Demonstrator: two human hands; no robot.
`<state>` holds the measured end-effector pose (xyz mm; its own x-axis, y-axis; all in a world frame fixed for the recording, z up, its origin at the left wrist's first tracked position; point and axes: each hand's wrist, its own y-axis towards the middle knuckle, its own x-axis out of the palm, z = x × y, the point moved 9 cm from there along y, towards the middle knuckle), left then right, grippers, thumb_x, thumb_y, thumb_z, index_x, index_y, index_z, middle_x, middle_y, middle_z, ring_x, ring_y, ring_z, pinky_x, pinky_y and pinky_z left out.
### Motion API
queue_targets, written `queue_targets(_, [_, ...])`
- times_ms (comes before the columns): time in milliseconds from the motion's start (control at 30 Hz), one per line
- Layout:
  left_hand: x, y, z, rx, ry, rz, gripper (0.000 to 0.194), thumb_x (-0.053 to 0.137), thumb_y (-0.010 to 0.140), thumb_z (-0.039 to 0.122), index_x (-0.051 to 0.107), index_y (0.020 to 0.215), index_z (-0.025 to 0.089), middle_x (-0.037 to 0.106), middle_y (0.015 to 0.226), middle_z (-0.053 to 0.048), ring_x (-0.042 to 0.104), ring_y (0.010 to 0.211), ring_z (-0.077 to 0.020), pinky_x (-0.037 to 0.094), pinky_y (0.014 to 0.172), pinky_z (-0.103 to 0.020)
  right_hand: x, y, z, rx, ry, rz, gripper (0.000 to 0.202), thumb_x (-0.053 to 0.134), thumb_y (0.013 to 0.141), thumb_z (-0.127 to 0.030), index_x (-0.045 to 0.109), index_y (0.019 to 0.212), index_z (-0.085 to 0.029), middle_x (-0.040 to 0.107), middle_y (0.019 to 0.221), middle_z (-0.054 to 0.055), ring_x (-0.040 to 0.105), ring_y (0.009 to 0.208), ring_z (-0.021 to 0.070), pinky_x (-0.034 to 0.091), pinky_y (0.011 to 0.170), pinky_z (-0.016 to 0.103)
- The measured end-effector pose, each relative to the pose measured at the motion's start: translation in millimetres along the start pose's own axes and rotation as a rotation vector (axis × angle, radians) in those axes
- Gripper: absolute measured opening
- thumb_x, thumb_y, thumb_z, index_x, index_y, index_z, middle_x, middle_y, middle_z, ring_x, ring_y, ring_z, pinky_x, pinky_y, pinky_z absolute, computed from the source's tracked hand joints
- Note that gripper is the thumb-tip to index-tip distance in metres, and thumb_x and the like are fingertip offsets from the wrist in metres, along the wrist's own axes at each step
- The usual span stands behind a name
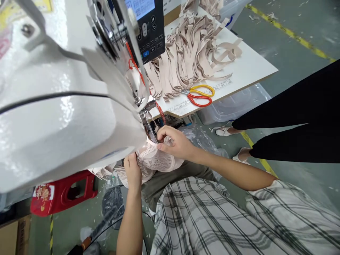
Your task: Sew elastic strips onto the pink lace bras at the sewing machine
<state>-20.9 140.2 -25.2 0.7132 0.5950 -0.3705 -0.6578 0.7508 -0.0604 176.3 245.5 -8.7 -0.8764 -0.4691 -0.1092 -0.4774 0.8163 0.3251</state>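
Observation:
A pale pink lace bra (156, 160) lies at the needle end of a white sewing machine (79, 131), its lower part hanging over my lap. My left hand (132, 170) is closed on the near left edge of the lace, with its fingertips partly behind the fabric. On the right, my right hand (175, 143) pinches the upper edge of the bra beside the metal presser area (150, 131). Part of the fabric under the machine head is hidden.
Beige strips (186, 53) are heaped on the white table (255, 67), with red and yellow scissors (200, 95) by them. A control panel (151, 32) stands behind. A person's black-trousered legs (287, 120) are at right. A red stool (63, 193) stands lower left.

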Motion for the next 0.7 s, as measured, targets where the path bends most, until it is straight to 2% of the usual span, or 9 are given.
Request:
queue_targets(433, [-0.7,2.8,5.5,0.046,-0.135,0.045,0.032,0.051,0.089,0.047,0.062,0.078,0.019,0.060,0.078,-0.001,0.056,0.076,-0.0155,0.047,0.075,-0.027,-2.9,-6.9,-2.3,0.012,-0.005,0.006,0.024,0.069,0.086,-0.039,0.056,0.092,-0.020,0.059,0.091,0.003,0.056,0.084,0.0161,0.045,0.079,0.030])
queue_targets(567, [-1.1,3.6,6.3,0.047,-0.122,0.018,0.036,0.047,0.091,0.051,0.062,0.084,0.020,0.056,0.072,0.001,0.055,0.070,-0.0146,0.046,0.073,-0.027,-2.7,-7.6,-4.8,0.020,-0.048,0.013,0.028,0.071,0.084,-0.041,0.055,0.094,-0.021,0.059,0.092,0.003,0.056,0.085,0.0170,0.044,0.079,0.031])
queue_targets(700, [-0.1,0.4,11.8,0.057,-0.117,-0.006,0.034,0.046,0.094,0.049,0.061,0.084,0.021,0.056,0.070,0.002,0.054,0.067,-0.0148,0.046,0.071,-0.028,2.2,-8.4,-9.4,0.061,-0.088,0.051,0.036,0.075,0.080,-0.044,0.054,0.098,-0.021,0.058,0.095,0.003,0.056,0.085,0.0170,0.046,0.078,0.031])
